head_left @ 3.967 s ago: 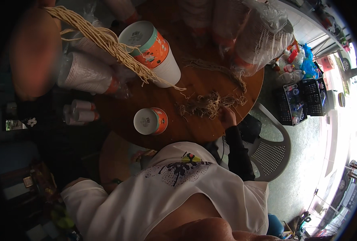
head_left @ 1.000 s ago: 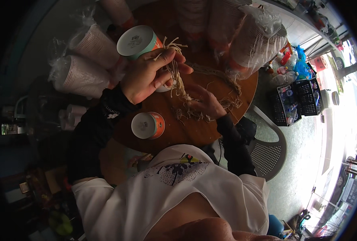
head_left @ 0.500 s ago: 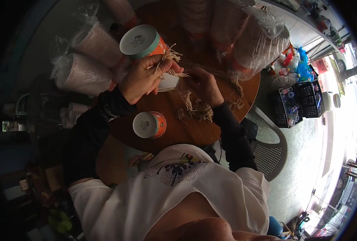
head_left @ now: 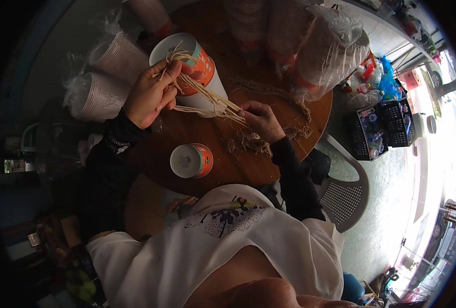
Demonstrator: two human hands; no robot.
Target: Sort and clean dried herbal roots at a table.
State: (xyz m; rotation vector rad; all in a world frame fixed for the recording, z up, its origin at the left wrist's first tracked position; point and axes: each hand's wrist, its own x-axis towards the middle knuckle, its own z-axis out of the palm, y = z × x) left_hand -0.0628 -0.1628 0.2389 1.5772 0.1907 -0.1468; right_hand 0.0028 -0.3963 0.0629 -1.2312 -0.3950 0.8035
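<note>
A bundle of beige strings (head_left: 211, 98) stretches between my two hands above the round wooden table. My left hand (head_left: 154, 92) pinches one end, where loose tips stick up past the thumb. At the other end, my right hand (head_left: 262, 119) closes on the strands. Behind the strings stands a stack of paper cups (head_left: 203, 62), orange and teal at the top and white below. Closer to me, a smaller orange paper cup (head_left: 191, 160) sits by itself. Tangled loose strings (head_left: 252, 142) lie on the table beside my right hand.
Plastic-wrapped cup stacks (head_left: 105, 92) stand at the left, with more wrapped stacks (head_left: 330, 54) at the far right. More string (head_left: 289, 97) lies across the wooden table (head_left: 228, 169). A grey chair (head_left: 345, 197) and black crates of bottles (head_left: 374, 131) are on the right.
My hands have drawn apart, the left moving left and the right slightly nearer me. The string bundle now spans the wider gap between them.
</note>
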